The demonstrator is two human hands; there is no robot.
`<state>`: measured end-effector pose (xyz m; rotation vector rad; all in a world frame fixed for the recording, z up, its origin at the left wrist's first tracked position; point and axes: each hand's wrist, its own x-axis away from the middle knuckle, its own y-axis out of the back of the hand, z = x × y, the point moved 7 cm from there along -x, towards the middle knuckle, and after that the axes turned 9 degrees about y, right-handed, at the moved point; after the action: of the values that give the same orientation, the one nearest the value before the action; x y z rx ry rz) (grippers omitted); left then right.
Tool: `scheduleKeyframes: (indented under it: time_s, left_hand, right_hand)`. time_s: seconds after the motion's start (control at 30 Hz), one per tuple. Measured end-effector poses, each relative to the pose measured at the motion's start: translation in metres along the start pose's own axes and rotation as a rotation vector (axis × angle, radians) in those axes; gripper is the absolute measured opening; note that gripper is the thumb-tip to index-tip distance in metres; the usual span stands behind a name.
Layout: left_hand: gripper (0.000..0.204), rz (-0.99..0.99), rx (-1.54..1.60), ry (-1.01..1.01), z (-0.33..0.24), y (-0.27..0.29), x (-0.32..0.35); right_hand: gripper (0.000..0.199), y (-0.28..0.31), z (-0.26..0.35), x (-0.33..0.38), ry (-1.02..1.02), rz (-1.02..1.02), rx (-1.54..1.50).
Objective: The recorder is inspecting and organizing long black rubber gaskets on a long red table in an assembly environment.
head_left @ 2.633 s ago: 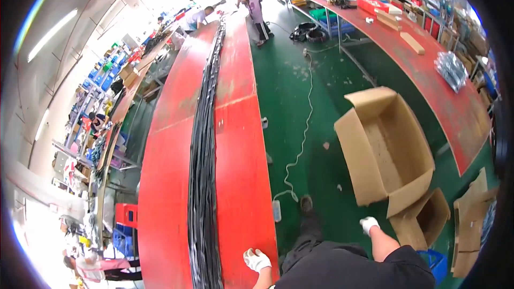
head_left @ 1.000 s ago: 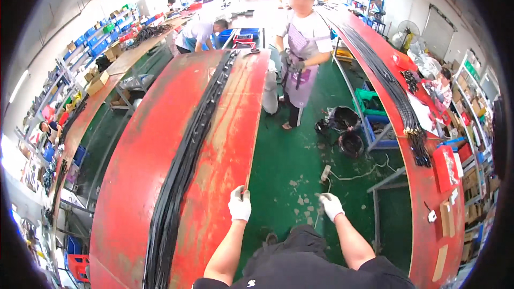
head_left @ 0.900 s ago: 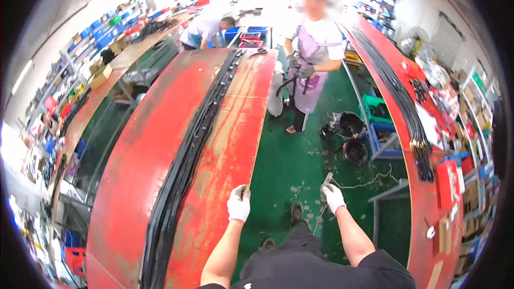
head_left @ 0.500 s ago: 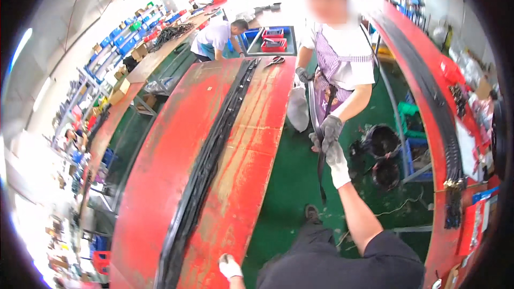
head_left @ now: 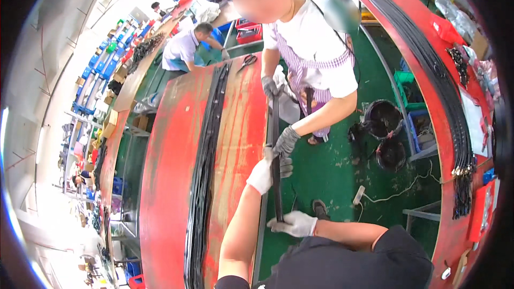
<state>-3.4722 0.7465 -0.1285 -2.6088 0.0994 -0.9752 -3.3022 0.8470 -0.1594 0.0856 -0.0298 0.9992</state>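
A long flat black strip [head_left: 276,182] hangs upright at the right edge of the red table. My left hand [head_left: 261,175], in a white glove, closes round its middle, next to a co-worker's grey-gloved hand [head_left: 287,140]. Lower down, my white-gloved right hand [head_left: 295,224] grips the strip's bottom end between thumb and fingers. The co-worker's other gloved hand [head_left: 269,88] holds the upper part. Beside us, a bundle of similar black strips [head_left: 202,176] runs lengthwise along the table.
The red worn table [head_left: 168,171] lies to my left, with scissors [head_left: 247,63] at its far end. A second person [head_left: 182,48] bends there. Black buckets [head_left: 383,119], a white power strip [head_left: 358,195] and its cable sit on the green floor. More black strips [head_left: 428,59] lie on the right-hand table.
My left hand has come up from the table's edge onto the strip. My right hand has moved down to its lower end. The co-worker and strip now appear closer to the table.
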Motion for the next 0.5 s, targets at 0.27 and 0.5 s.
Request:
scheduleKeyframes:
  time_s: [0.27,0.5]
  left_hand:
    - [0.042,-0.058,0.028,0.078,0.03,0.005,0.018]
    - [0.032,-0.111,0.225,0.043,0.066,0.06,0.126]
  right_hand:
    - [0.061,-0.012,-0.038,0.007,-0.127,0.205,0.065]
    - [0.062,-0.079,-0.045,0.007,-0.1,0.453,-0.008]
